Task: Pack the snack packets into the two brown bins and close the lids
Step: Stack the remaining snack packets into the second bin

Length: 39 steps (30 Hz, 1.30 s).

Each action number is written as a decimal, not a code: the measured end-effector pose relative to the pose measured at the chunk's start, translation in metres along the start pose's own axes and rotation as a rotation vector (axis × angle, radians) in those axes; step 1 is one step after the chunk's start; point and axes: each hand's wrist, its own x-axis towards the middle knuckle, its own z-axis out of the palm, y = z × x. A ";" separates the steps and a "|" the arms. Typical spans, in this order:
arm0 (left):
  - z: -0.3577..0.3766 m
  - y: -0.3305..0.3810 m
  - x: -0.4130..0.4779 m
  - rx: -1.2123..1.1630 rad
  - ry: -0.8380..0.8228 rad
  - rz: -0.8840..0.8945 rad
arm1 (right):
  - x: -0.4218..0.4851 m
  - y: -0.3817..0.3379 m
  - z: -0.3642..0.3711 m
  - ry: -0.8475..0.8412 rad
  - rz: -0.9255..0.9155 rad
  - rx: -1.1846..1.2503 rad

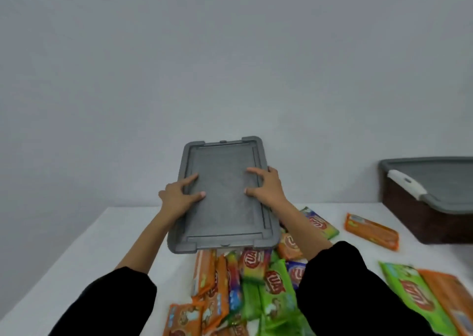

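I hold a grey bin lid (225,197) up over the table, tilted toward me. My left hand (179,195) grips its left edge, thumb and forefinger lying on top. My right hand (266,184) grips the right edge with the fingers spread on top. No bin shows under this lid. A brown bin (409,218) stands at the far right, a grey lid (440,179) with a white latch (407,183) resting on it. Several orange, green and rainbow snack packets (256,279) lie heaped below the held lid, between my forearms.
A single orange packet (372,230) lies in front of the brown bin. Large green and orange packets (419,294) sit at the near right. The white table (102,246) ends at a plain grey wall behind.
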 end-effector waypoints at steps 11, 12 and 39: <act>0.157 0.154 -0.014 -0.206 0.084 0.317 | 0.001 0.103 -0.180 0.230 -0.079 -0.158; 0.170 0.162 -0.011 -0.227 0.101 0.338 | 0.002 0.110 -0.191 0.239 -0.094 -0.164; 0.289 0.171 0.050 0.039 0.044 0.414 | 0.065 0.214 -0.205 0.428 -0.141 -0.391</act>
